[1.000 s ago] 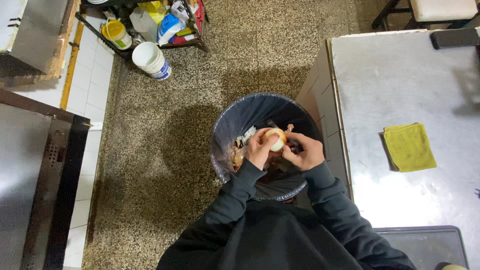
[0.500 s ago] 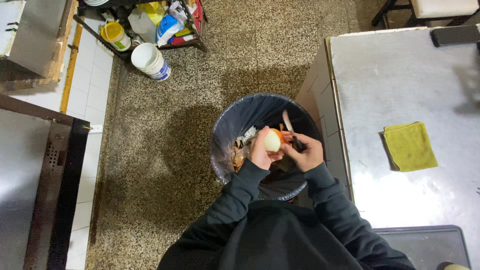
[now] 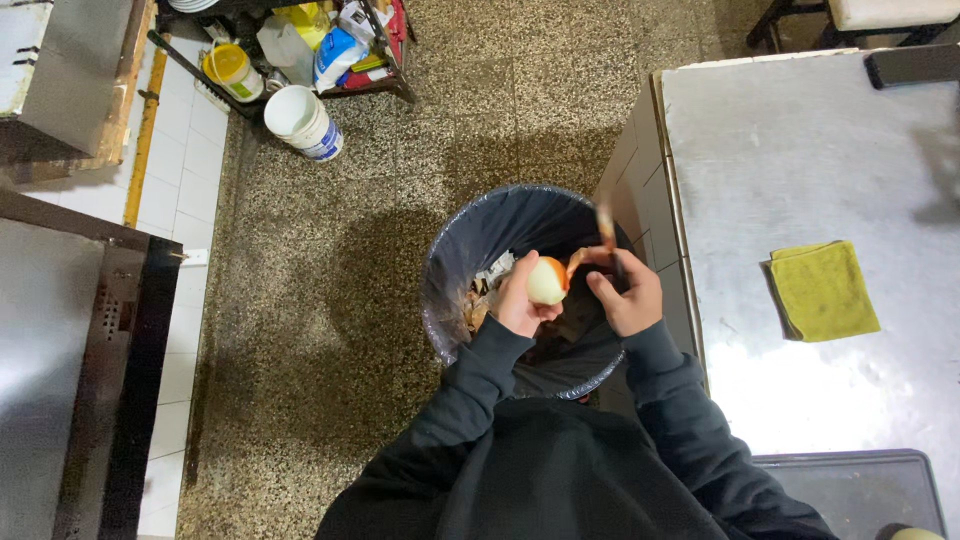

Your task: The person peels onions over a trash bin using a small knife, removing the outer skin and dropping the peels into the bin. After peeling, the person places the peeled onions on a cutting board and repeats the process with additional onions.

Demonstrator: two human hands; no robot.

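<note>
Peeling is in hand: the left hand (image 3: pixel 518 305) cups a pale onion (image 3: pixel 546 281) over the black-lined bin (image 3: pixel 450 260), while the right hand (image 3: pixel 625 295) pinches a strip of orange skin (image 3: pixel 583 258) lifting off it. The strip looks ready to be pulled free, and the onion needs turning to reach whatever skin remains.

Strip of onion skin (image 3: pixel 604 228) motion-blurred above right hand (image 3: pixel 627 296). Left hand (image 3: pixel 519 305) fingers hidden behind peeled onion (image 3: pixel 546 281). Bin (image 3: pixel 470 250) near rim hidden by sleeves. Grey tray (image 3: pixel 850 490) cut by bottom edge.
</note>
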